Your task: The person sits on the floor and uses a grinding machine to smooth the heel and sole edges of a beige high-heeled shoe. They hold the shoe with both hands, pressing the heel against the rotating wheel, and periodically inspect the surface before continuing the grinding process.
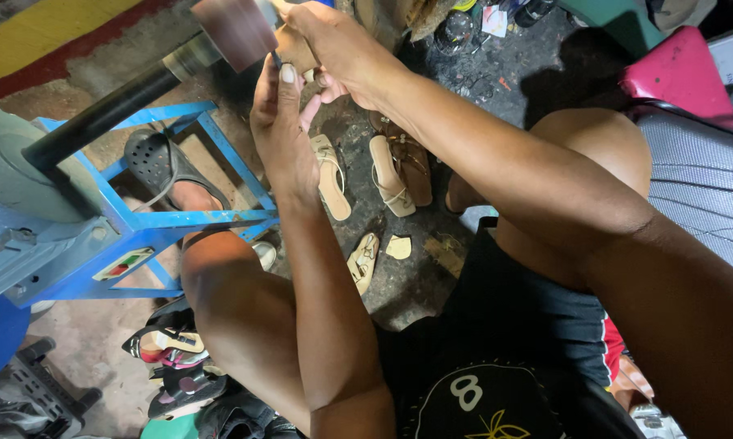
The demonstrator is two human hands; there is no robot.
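Both hands clamp the tan sole piece (295, 50) at far centre, against the sanding drum (235, 31). Your left hand (281, 134) braces below; right hand (342, 53) grips above. Keep pressure light, fingertips off the drum.

A small tan, leather-like shoe piece (295, 49) with a smooth matte face is held up near the top of the view, pinched between both hands and largely hidden by the fingers. Its upper edge sits against a reddish-brown cylindrical sanding drum (235, 29), which is mounted on the end of a dark metal shaft (106, 114) slanting down to the left.
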